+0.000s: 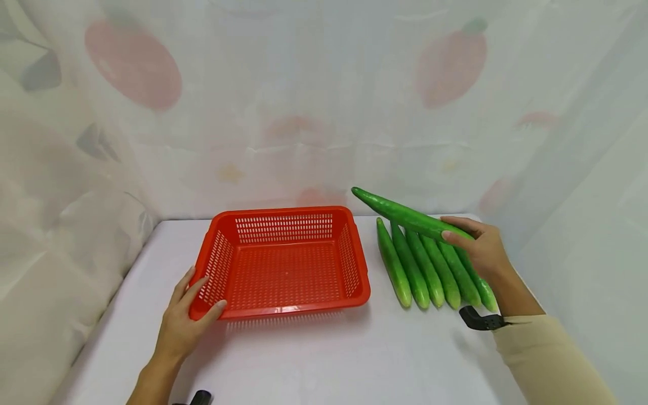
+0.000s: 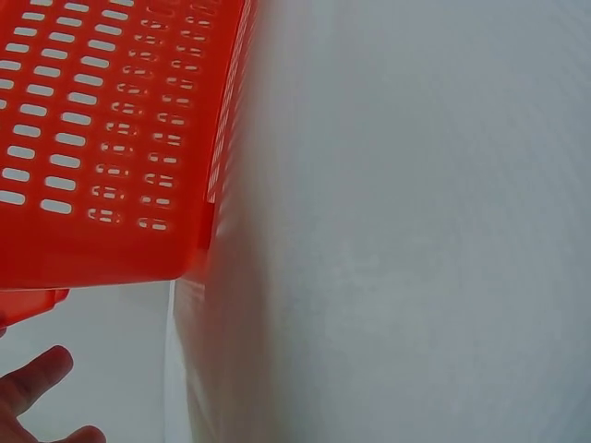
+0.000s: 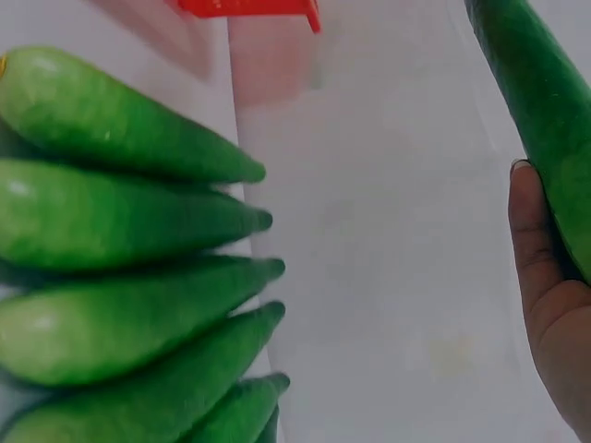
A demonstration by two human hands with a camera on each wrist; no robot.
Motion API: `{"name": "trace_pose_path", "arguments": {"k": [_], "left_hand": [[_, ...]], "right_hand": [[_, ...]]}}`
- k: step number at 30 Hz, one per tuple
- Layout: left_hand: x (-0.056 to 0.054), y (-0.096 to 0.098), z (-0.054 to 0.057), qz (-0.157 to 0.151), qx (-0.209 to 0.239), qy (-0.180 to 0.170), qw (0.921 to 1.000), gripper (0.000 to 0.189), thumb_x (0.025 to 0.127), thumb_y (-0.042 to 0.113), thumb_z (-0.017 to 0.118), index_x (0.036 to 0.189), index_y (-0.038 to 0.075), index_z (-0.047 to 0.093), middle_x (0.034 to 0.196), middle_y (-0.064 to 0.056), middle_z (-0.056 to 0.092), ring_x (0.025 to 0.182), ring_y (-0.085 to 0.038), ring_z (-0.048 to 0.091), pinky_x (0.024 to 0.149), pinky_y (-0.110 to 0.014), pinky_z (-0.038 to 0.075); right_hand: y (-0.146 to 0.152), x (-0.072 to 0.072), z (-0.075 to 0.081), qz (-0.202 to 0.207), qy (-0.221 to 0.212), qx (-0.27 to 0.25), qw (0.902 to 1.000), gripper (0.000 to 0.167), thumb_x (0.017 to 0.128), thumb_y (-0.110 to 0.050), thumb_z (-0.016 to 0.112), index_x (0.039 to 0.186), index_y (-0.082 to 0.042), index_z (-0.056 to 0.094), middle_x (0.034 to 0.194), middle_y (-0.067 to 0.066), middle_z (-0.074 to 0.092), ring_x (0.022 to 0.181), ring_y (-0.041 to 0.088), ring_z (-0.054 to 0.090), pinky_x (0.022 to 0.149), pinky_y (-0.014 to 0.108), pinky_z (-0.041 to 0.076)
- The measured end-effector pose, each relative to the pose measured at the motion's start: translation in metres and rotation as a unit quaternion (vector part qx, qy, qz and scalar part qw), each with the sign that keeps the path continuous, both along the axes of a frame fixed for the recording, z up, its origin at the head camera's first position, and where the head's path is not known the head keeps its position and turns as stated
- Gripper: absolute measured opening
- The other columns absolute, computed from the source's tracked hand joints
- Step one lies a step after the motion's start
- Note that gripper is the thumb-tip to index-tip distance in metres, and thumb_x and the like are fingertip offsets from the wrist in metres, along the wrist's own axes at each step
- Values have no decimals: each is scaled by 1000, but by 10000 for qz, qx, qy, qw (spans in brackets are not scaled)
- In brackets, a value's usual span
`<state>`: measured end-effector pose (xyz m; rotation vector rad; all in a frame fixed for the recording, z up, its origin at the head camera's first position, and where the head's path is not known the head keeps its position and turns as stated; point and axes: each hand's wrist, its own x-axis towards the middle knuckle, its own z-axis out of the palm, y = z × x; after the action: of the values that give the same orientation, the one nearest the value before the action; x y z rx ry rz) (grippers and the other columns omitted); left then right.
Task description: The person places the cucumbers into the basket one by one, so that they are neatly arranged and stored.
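Note:
A long green cucumber (image 1: 405, 216) is gripped near one end by my right hand (image 1: 481, 247), raised and slanting over a row of cucumbers (image 1: 394, 264). The right wrist view shows the held cucumber (image 3: 545, 111) against the fingers, with the row at the left. At the front left corner of a red perforated plastic basket (image 1: 286, 275), my left hand (image 1: 184, 320) has its fingers spread along the rim. No cucumber lies in the basket. In the left wrist view the basket's side (image 2: 102, 138) fills the upper left, and fingertips (image 2: 51, 365) show below it.
A white-covered table (image 1: 314, 360) bears the basket and the row of cucumbers. Pale fruit-printed curtains (image 1: 324, 101) stand behind and at both sides. Dark wrist straps (image 1: 483, 320) are on both arms.

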<state>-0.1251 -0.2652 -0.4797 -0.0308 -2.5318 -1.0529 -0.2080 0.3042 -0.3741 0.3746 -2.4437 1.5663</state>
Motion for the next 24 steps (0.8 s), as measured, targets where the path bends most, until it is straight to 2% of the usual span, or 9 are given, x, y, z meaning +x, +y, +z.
{"name": "trace_pose_path", "arguments": {"k": [5, 13, 19, 24], "left_hand": [[-1, 1, 0, -16, 44, -54, 10000, 67, 80, 30, 80, 137, 8, 53, 155, 0, 26, 128, -38, 40, 88, -5, 24], [3, 1, 1, 6, 47, -29, 10000, 67, 80, 29, 80, 137, 7, 53, 155, 2, 26, 127, -37, 41, 86, -3, 24], [4, 1, -1, 6, 69, -17, 10000, 67, 80, 29, 80, 138, 8, 53, 156, 3, 25, 127, -38, 41, 86, -3, 24], [2, 0, -2, 31, 33, -22, 10000, 67, 79, 28, 81, 138, 10, 54, 156, 7, 24, 128, -36, 40, 88, -5, 23]], "right_hand": [[-19, -9, -1, 270, -58, 27, 9996, 39, 93, -14, 66, 130, -1, 60, 125, -3, 59, 111, 6, 53, 83, 20, 46], [-62, -30, 2, 744, -489, -298, 9956, 39, 90, -17, 72, 125, -3, 64, 122, 7, 63, 103, 16, 59, 80, 26, 50], [-92, -44, 8, 1049, -688, -193, 9919, 41, 88, -23, 74, 124, -6, 66, 124, 8, 61, 106, 24, 55, 80, 31, 49], [-114, -55, 10, 1237, -784, -242, 9889, 41, 87, -24, 74, 124, -7, 66, 122, 8, 61, 99, 27, 55, 77, 36, 48]]}}
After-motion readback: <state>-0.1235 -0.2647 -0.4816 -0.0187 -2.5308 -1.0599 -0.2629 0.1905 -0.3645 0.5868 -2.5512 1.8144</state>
